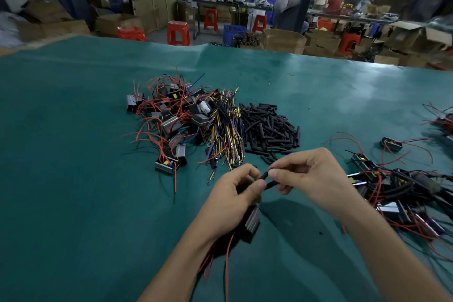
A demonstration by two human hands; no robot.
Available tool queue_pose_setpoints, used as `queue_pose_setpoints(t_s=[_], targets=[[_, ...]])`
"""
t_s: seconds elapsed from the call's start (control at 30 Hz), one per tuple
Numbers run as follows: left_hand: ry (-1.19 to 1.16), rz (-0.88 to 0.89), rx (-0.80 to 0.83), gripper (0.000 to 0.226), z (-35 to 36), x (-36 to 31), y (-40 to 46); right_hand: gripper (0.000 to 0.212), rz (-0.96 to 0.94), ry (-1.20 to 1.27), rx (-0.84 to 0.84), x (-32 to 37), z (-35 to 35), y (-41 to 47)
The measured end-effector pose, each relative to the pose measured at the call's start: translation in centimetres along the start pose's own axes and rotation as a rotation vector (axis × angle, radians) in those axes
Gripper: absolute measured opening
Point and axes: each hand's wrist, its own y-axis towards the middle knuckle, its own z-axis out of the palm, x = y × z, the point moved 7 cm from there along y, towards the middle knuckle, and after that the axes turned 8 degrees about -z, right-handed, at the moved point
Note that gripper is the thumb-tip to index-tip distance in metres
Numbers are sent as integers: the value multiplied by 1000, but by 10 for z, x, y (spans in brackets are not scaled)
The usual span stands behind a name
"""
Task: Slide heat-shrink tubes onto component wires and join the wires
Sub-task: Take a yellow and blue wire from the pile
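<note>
One short black heat-shrink tube [266, 177] is sitting between the two hands, just above the near middle of the green-covered counter [73, 154]. The right hand [310, 179] is pinching its far end between thumb and forefinger, while the left hand [232, 200] is curling its fingers round the near end and whatever wire is feeding into it; the wire tip itself is hidden, so I cannot tell how far the tube is on. Under the left palm a small grey-and-black boxed component [252, 223] is hanging, with thin red leads [228, 260] trailing down toward the person.

Judging by the piles, the job is running somewhere in its middle. To the right, a tangle of components with black sleeves already on their wires [402, 193] is lying near the right forearm, apparently finished work. Farther out, three supplies are waiting: a heap of loose black tube pieces [269, 127], a bundle of yellow, purple and black stranded wires [226, 132] touching it, and a heap of bare red-leaded components [169, 117] beside that. That last heap is looking the larger, so I reckon much is left.
</note>
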Motion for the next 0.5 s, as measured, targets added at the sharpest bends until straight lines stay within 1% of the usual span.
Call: queue_pose_setpoints(t_s=[0.07,0.2,0.33,0.43,0.5], targets=[[-23,19,-33,11,-3,-1,0,10,22,-53,85,7,2,15],[-83,42,-89,11,-11,-3,0,11,20,-140,237,24,15,46],[-27,17,-169,9,-18,1,1,10,39,-225,368,29,27,69],[45,-15,-258,15,-25,5,2,13,93,-310,546,32,39,80],[77,-43,-296,19,-27,7,2,9,142,-385,679,33,45,92]])
